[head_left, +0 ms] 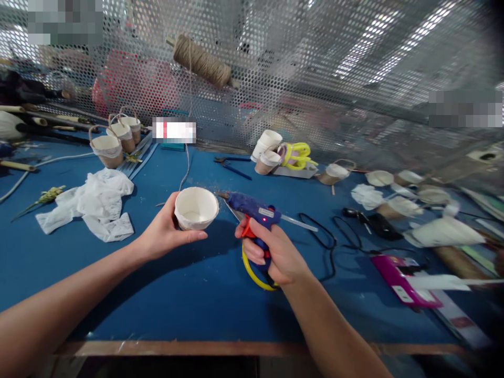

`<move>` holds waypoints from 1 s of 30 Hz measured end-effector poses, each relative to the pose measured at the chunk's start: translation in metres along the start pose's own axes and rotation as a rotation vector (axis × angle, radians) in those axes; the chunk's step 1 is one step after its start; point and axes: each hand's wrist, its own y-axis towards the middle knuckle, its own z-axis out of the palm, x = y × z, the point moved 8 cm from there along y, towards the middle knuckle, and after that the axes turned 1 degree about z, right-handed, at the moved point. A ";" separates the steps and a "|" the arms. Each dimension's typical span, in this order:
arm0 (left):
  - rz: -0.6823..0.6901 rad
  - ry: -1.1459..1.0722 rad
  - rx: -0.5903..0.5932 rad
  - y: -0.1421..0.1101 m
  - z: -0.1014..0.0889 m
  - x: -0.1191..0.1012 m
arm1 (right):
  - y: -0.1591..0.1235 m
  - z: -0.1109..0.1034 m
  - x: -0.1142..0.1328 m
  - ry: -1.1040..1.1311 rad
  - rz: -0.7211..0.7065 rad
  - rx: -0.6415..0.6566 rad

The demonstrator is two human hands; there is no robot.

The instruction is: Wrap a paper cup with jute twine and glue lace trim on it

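Note:
My left hand (163, 231) is wrapped round a small white paper cup (196, 208), held a little above the blue table (197, 299) with its mouth turned towards me. My right hand (275, 252) grips a blue hot glue gun (255, 210) with an orange trigger under my finger. Its nozzle points left and sits close to the cup's right rim. A clear glue stick juts out of the gun's back. The gun's black cord (326, 241) loops across the table to the right.
Crumpled white wrapping (94, 205) lies at the left. Finished cup baskets with handles (114, 139) stand at the back left. A jute twine spool (202, 63) hangs on the mesh wall. More cups (268, 152), pliers (232, 165) and scraps (413, 199) lie behind and to the right.

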 end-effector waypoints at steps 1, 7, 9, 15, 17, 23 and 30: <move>0.000 -0.001 -0.006 -0.001 0.000 0.000 | 0.001 0.001 -0.002 0.024 0.008 0.005; 0.011 0.011 -0.009 -0.001 0.000 0.001 | 0.002 0.004 -0.007 0.025 0.010 0.008; 0.023 0.028 -0.007 0.000 0.000 -0.001 | 0.001 0.002 -0.006 -0.041 -0.023 -0.017; 0.031 0.079 -0.009 0.001 -0.003 -0.004 | -0.005 -0.007 0.008 -0.436 -0.192 -0.142; 0.035 0.110 -0.007 0.001 -0.003 -0.004 | -0.007 -0.010 0.013 -0.549 -0.192 -0.186; 0.078 0.256 0.030 0.002 -0.004 -0.004 | -0.012 -0.011 0.024 -0.614 -0.175 -0.136; 0.056 0.193 0.013 0.001 -0.006 -0.001 | -0.008 -0.014 0.020 -0.242 -0.113 -0.103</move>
